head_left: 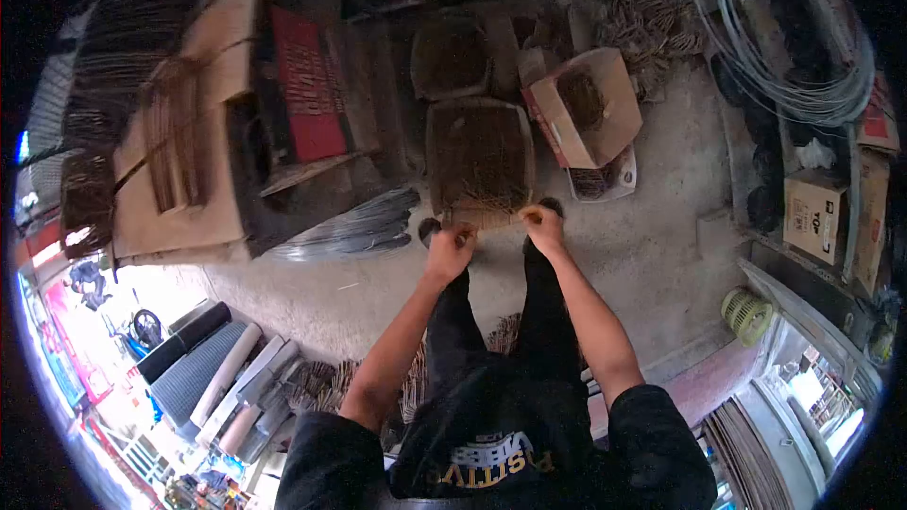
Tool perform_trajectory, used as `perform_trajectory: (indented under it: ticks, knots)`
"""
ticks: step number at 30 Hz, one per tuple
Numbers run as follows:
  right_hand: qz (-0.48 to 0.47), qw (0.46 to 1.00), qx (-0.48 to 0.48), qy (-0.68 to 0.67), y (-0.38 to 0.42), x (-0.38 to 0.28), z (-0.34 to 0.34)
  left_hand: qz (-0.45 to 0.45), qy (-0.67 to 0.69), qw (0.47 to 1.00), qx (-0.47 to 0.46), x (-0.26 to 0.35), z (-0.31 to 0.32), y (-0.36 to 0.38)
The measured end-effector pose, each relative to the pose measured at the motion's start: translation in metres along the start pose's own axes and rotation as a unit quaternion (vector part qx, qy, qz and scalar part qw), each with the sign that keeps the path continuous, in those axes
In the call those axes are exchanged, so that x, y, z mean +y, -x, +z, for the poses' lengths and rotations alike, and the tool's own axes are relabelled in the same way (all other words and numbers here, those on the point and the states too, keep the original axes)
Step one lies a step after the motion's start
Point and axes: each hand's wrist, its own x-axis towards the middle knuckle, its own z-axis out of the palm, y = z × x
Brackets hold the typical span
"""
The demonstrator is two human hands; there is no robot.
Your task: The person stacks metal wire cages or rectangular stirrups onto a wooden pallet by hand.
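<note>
Both hands work at the near edge of a woven basket (479, 159) that lies on the concrete floor (652, 246) between the person's feet and a stack of clutter. Left hand (450, 252) is curled shut near the basket's near-left corner, seemingly on strands at its frayed rim; right hand (543, 225) is pinched together on the rim at the near-right corner.

Largest around them is the heap of flattened cardboard (179, 161) far to the left, with bundles of dark canes lying across it. A red printed panel (309, 85) leans beside it; its white lettering is too blurred to read. A coil of grey cable (803, 66) hangs over shelves at the right. Rolled mats (203, 368) lie at the lower left. A sheaf of thin grey rods (354, 227) rests on the floor just left of the basket, close to the left hand. An open cardboard box (590, 109) with fibre in it sits tilted just right of the basket, and a second basket (452, 59) stands behind it. A small brown carton (814, 212) on the right shelf bears a dark mark I cannot read. A yellow-green fan (746, 314) lies at the lower right.

Open floor spreads to the right of the hands and below the rods. The person's black shirt (501, 458) shows "POSITIVE VIBES", seen upside down.
</note>
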Motion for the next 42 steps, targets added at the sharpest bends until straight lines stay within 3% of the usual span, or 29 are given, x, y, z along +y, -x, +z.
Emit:
perform_trajectory:
  ticks: [4, 6, 7, 8, 10, 11, 12, 13, 14, 16, 17, 18, 19, 20, 21, 22, 23, 24, 25, 26, 29, 30, 32, 34, 35, 37, 38, 40, 42]
  knots:
    - [0.086, 0.994, -0.039, 0.059, -0.051, 0.086, 0.039, 0.006, 0.0, 1.0, -0.002, -0.122, 0.068, -0.055]
    - [0.125, 0.988, -0.052, 0.069, -0.07, 0.133, 0.065, -0.049, 0.002, 0.994, -0.098, -0.192, 0.104, -0.09]
    - [0.085, 0.994, -0.032, 0.068, -0.082, 0.163, 0.081, -0.055, 0.003, 0.993, -0.102, -0.252, 0.135, -0.099]
    - [0.044, 0.997, -0.01, 0.067, -0.096, 0.193, 0.097, -0.045, 0.143, 0.985, -0.086, -0.304, 0.164, -0.13]
    - [0.049, 0.998, -0.033, 0.012, -0.121, 0.255, 0.131, -0.022, 0.414, 0.909, -0.045, -0.402, 0.222, -0.172]
    - [0.049, 0.996, -0.054, -0.042, -0.132, 0.278, 0.143, -0.026, 0.414, 0.909, -0.046, -0.396, 0.228, -0.186]
    - [0.052, 0.996, -0.055, -0.042, -0.139, 0.272, 0.147, -0.09, 0.1, 0.991, 0.007, -0.363, 0.227, -0.201]
    - [0.077, 0.996, -0.047, 0.016, -0.142, 0.247, 0.148, -0.144, -0.226, 0.962, 0.057, -0.35, 0.229, -0.215]
    - [0.1, 0.991, -0.039, 0.074, -0.147, 0.235, 0.15, -0.147, -0.226, 0.961, 0.055, -0.364, 0.232, -0.23]
    - [0.077, 0.995, -0.022, 0.054, -0.156, 0.301, 0.194, -0.132, -0.258, 0.939, -0.184, -0.399, 0.232, -0.249]
    - [0.052, 0.998, -0.001, 0.033, -0.16, 0.332, 0.216, -0.134, -0.259, 0.938, -0.186, -0.443, 0.277, -0.238]
    - [0.053, 0.998, -0.001, 0.032, -0.164, 0.342, 0.224, -0.096, 0.191, 0.976, -0.042, -0.486, 0.299, -0.233]
    - [-0.153, 0.967, 0.017, 0.203, -0.168, 0.351, 0.23, -0.036, 0.599, 0.792, 0.112, -0.521, 0.324, -0.229]
    - [-0.349, 0.865, 0.034, 0.36, -0.169, 0.362, 0.237, -0.036, 0.599, 0.792, 0.112, -0.521, 0.323, -0.229]
    - [-0.349, 0.865, 0.034, 0.358, -0.165, 0.375, 0.251, -0.057, 0.503, 0.858, 0.089, -0.515, 0.318, -0.227]
    - [-0.133, 0.968, -0.047, 0.209, -0.157, 0.386, 0.268, -0.078, 0.4, 0.911, 0.065, -0.506, 0.309, -0.224]
    - [0.093, 0.987, -0.124, 0.042, -0.151, 0.383, 0.277, -0.096, 0.291, 0.951, 0.04, -0.495, 0.299, -0.222]
    - [0.091, 0.987, -0.123, 0.04, -0.146, 0.348, 0.245, -0.112, 0.178, 0.978, 0.016, -0.483, 0.288, -0.219]
    - [0.161, 0.982, -0.07, -0.064, -0.143, 0.303, 0.222, -0.126, 0.062, 0.99, -0.008, -0.468, 0.276, -0.216]
    - [0.226, 0.959, -0.016, -0.168, -0.133, 0.247, 0.206, -0.122, 0.062, 0.991, -0.004, -0.437, 0.258, -0.217]
    - [0.166, 0.979, -0.083, -0.082, -0.123, 0.28, 0.203, -0.075, 0.277, 0.95, 0.122, -0.311, 0.22, -0.17]
    - [0.154, 0.982, -0.079, -0.082, -0.117, 0.255, 0.188, -0.054, 0.347, 0.922, 0.161, -0.272, 0.199, -0.146]
    - [0.255, 0.943, -0.075, -0.198, -0.095, 0.182, 0.141, -0.019, 0.42, 0.885, 0.199, -0.225, 0.166, -0.136]
    - [0.228, 0.944, -0.084, -0.222, -0.077, 0.113, 0.097, -0.021, 0.152, 0.972, 0.177, -0.229, 0.15, -0.121]
    - [0.213, 0.941, -0.099, -0.245, -0.069, 0.083, 0.076, -0.007, 0.157, 0.97, 0.185, -0.202, 0.131, -0.109]
    - [0.172, 0.95, -0.098, -0.241, -0.049, 0.031, 0.043, 0.025, 0.036, 0.989, 0.141, -0.12, 0.076, -0.073]
    - [0.146, 0.955, -0.1, -0.237, -0.04, 0.006, 0.028, 0.038, 0.038, 0.987, 0.153, -0.086, 0.056, -0.059]
    - [0.106, 0.961, -0.091, -0.239, -0.022, -0.038, 0.005, -0.062, 0.044, 0.988, 0.137, -0.03, 0.024, -0.035]
    - [0.073, 0.953, -0.094, -0.278, -0.005, -0.073, -0.012, -0.02, 0.097, 0.981, 0.165, 0.004, 0.001, -0.012]
